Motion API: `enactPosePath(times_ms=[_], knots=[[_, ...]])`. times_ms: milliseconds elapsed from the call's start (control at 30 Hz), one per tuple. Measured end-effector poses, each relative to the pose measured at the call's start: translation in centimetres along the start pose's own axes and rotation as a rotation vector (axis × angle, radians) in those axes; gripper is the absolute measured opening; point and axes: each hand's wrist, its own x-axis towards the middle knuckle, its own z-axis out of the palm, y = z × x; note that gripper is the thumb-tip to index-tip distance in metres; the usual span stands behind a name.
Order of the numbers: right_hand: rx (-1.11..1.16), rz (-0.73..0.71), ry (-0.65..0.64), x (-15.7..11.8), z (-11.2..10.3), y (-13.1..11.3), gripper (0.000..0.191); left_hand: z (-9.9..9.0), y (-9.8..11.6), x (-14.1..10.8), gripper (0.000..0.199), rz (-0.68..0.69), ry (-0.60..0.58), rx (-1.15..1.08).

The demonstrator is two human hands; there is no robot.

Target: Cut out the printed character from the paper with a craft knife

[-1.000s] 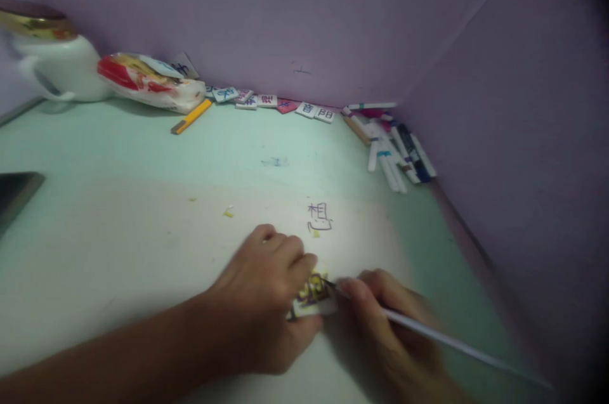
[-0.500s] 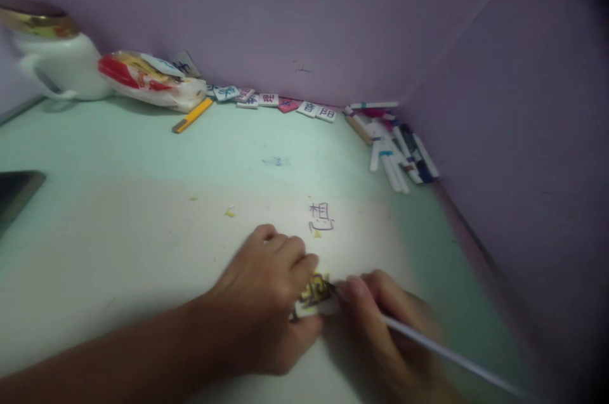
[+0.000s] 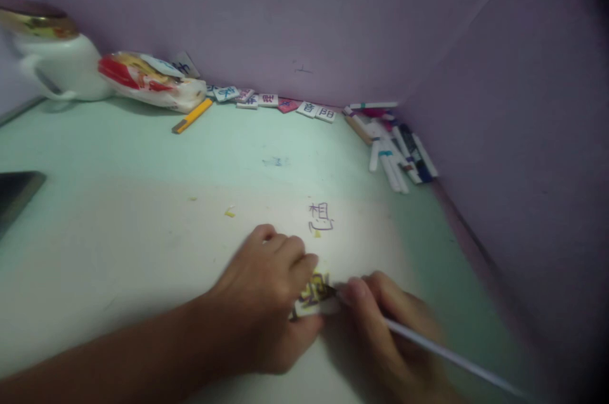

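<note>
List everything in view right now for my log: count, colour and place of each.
Mug: one, white, far left
Gold-banded object: one, above the mug
Packet: one, red and white, right of the mug
Stick-like item: one, orange, before the packet
Tiles: several, mostly white, along the back wall
Pens: many, mostly white, far right corner
Flat object: one, dark, left edge
Written character: one, dark ink, on the tabletop
Scraps: several, yellowish, beyond the hands
Marked piece: one, white, yellow and dark, between the hands
Slim tool: one, pale, dark tip at the marked piece
Left hand: one, bare, holding the marked piece
Right hand: one, bare, gripping the slim tool
</note>
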Motion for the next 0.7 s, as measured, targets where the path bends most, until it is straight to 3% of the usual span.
enactPosePath(times_ms=[400, 533, 700], knots=[[-0.028, -0.013, 0.075, 0.23, 0.05, 0.26, 0.037, -0.06, 0.01, -0.08, 0.026, -0.009, -0.011, -0.006], [-0.003, 0.088, 0.172, 0.01, 0.06, 0.11, 0.043, -0.14, 0.10, -0.03, 0.026, -0.020, -0.023, -0.012], [0.107, 0.094, 0.223, -0.57, -0.23, 0.69, 0.027, -0.72, 0.25, 0.00, 0.040, 0.001, -0.037, -0.011]])
